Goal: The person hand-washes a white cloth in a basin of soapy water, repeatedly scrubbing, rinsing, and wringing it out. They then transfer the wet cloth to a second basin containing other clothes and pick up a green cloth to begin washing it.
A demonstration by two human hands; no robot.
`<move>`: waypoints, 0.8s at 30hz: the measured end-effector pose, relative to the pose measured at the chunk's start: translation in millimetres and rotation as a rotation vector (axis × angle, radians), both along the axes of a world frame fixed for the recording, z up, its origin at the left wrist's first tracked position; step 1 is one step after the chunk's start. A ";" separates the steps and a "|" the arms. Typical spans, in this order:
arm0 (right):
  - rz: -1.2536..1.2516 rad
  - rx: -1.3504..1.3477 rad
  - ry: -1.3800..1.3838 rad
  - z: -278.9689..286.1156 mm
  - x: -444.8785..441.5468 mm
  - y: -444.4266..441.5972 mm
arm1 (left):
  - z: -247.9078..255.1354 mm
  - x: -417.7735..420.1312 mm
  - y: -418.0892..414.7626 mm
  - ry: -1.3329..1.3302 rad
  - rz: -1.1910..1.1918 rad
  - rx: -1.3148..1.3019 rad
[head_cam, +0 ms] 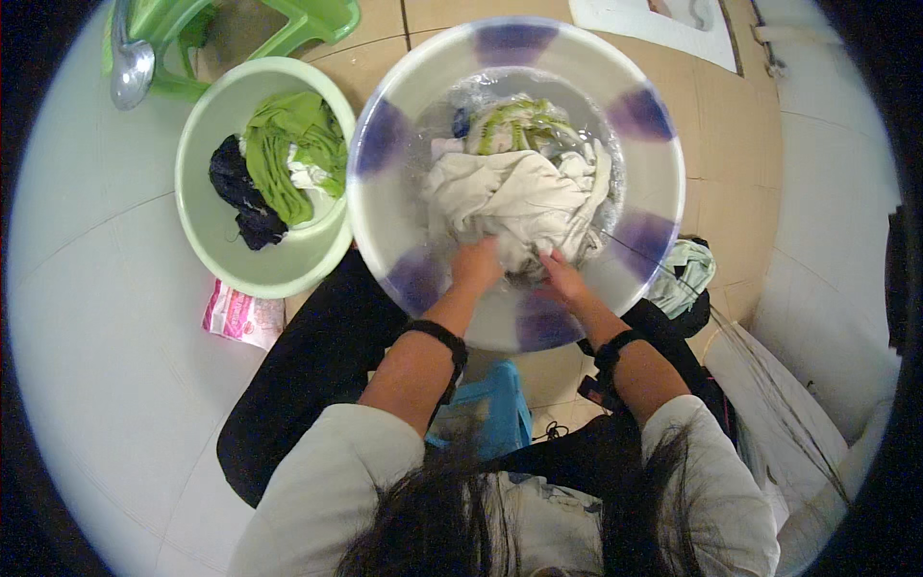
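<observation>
Before me stands a large pale basin with purple patches [649, 187], holding water and wet clothes. A cream-white cloth [505, 184] is bunched at its middle, partly under the water. My left hand [477, 265] is closed on the near left edge of this cloth. On the cloth's near right edge lies my right hand [562, 278], its fingers against the fabric; its grip is partly hidden. Beyond the cloth a green-and-white patterned garment [515, 126] floats in the soapy water.
A light green basin [191, 187] at left holds a green cloth [285, 144] and a dark cloth [234, 180]. Near it are a pink-and-white packet [244, 315] and a green plastic stool [303, 21]. Pale cloth [678, 278] lies at right; a blue stool [505, 404] is below.
</observation>
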State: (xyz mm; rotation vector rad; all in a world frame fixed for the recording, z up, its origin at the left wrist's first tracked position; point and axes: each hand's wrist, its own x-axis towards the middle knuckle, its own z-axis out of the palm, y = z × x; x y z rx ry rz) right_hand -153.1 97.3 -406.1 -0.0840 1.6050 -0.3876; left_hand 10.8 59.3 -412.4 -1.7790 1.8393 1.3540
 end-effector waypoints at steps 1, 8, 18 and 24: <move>-0.115 0.044 -0.078 -6.2 -1.9 3.8 | 13.6 -12.7 1.4 0.167 -0.016 -0.044; -0.212 -0.126 -0.246 -15.4 -16.1 -0.1 | 65.5 -68.6 -3.1 0.602 0.089 -0.631; 0.654 -0.194 0.142 16.4 10.1 -38.3 | 6.9 35.6 -52.3 -0.143 0.267 -0.520; -0.192 0.051 -0.333 29.1 10.3 -28.9 | 15.7 -24.5 -3.4 0.239 0.231 0.065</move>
